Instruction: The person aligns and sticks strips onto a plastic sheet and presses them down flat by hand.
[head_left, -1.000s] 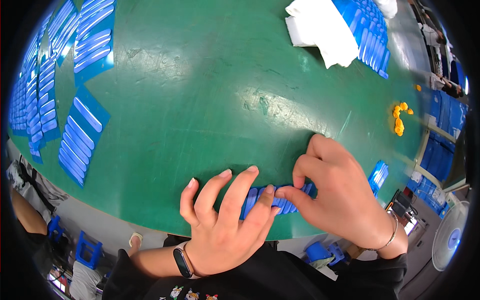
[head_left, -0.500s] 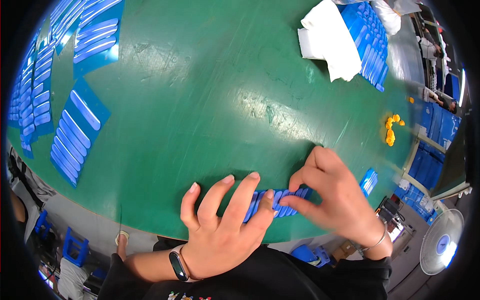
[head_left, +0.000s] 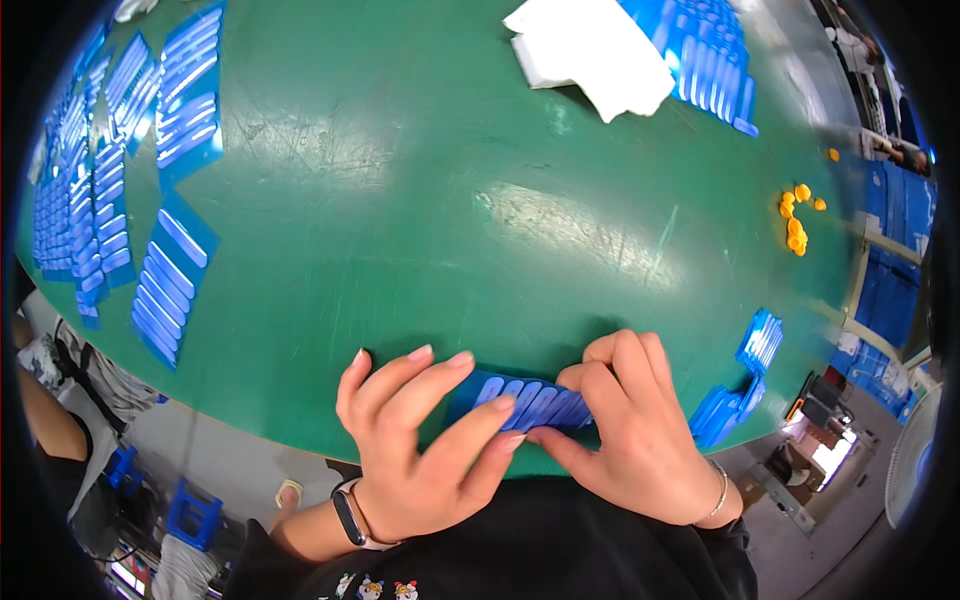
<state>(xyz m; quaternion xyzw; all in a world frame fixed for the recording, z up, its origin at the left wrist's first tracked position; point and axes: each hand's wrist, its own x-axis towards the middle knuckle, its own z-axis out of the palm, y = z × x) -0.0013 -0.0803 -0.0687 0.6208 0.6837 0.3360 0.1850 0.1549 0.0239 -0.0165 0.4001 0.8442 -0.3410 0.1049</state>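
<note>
Two bare hands work one blue strip (head_left: 535, 405) at the near edge of the green table (head_left: 400, 250), just in front of the dark-clad torso.

Strip: short band, row of slim round-ended bars side by side, slanting, raised-looking. Bars lighter, slightly violet blue; backing darker, flat, showing as a plain margin at the left end. Bars look more spaced at left, tighter toward right. Duller than the glossy sheets elsewhere. Right end hidden by fingers; cannot tell if strip lies fully flat or is slightly lifted.

Right hand (head_left: 640, 430): gripping the strip toward its right end, thumb at near edge, index at far edge, other fingers curled. Thin bracelet (head_left: 722, 488) on wrist.

Left hand (head_left: 425, 450): fingers fanned, index tip over the bars, thumb tip at near edge; cannot tell whether it pinches. Wristband (head_left: 347, 515) worn.

Around: blue barred sheets (head_left: 165, 285) along table's left side, shiny, some overlapping. Right side: small blue barred pieces (head_left: 762, 342) near table edge, yellow-orange bits (head_left: 796, 236) farther up. Far right: white cloth (head_left: 595, 60) beside a stack of blue bars (head_left: 715, 80).
</note>
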